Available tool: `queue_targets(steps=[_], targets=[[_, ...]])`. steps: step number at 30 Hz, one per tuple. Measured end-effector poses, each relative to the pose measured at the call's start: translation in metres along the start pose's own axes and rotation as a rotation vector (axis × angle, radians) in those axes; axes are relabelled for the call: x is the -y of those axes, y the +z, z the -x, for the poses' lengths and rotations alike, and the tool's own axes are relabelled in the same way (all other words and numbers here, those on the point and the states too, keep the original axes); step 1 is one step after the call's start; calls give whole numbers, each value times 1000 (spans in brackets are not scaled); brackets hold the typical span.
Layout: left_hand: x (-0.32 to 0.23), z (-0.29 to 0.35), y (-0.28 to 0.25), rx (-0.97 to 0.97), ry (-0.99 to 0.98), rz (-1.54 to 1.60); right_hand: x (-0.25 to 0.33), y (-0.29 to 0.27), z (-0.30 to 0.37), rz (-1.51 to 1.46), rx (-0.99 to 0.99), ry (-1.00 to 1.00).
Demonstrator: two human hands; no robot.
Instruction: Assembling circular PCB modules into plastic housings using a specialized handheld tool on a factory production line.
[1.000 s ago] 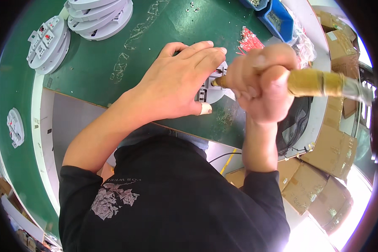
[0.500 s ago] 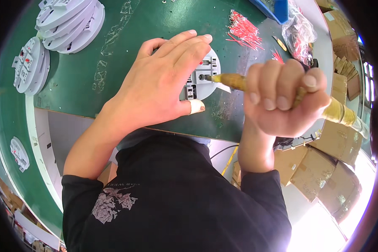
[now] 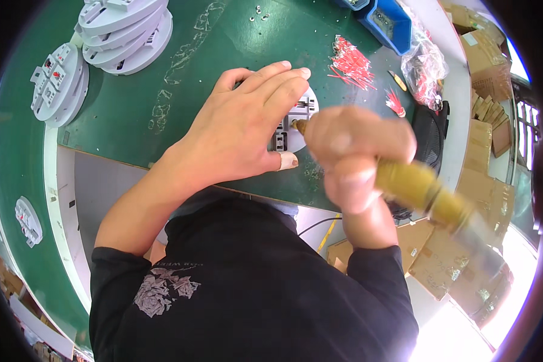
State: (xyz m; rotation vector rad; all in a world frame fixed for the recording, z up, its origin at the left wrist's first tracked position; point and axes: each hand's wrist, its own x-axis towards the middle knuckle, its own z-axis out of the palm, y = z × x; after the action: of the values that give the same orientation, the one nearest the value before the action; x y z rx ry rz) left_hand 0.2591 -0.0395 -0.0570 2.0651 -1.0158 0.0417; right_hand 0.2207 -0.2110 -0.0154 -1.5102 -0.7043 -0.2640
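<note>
One green surface [image 3: 127, 117] is worked at with both hands. Since half a second ago, the right hand [image 3: 356, 151], clenched round a yellow tool [image 3: 407, 178], has been brought nearer to the round grey disc, and the tool's blurred rear end has been swung lower; its tip is kept at a small block there, so the same spot seems to be worked on. The disc [image 3: 301, 110] lies near the surface's front edge, beneath the left hand [image 3: 241, 127], which is laid across it; whether its rim is gripped cannot be told. Much of the disc is hidden by that hand, and the tip's surroundings are partly masked by the right one. Around are seen cardboard boxes [image 3: 489, 63], a leaning stack of discs [image 3: 127, 39], a blue bin [image 3: 387, 27], red wires [image 3: 351, 63] and a small cutter [image 3: 397, 80].
</note>
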Motion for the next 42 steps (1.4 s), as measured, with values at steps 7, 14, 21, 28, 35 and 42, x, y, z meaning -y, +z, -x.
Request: queue_targets(steps=[7,14,21,28,35,42], targets=[[-1,2,0,10,21,-14,37,8,0,-21,-252,-14],[-2,-1,-1,32,13,-15,44,-12,-15,-210,-335,-25],[-3,0,-1,41,-11,-45,10,-9,-9,-185,-306,74],[-3,1,0,38,-2,-23,12,-9,-15,-184,-232,147],[-2,0,-2,23,6,-29,8,-4,-17,-49,-219,160],[-9,3,5,43,13,-25,15,8,-51,105,-77,391]])
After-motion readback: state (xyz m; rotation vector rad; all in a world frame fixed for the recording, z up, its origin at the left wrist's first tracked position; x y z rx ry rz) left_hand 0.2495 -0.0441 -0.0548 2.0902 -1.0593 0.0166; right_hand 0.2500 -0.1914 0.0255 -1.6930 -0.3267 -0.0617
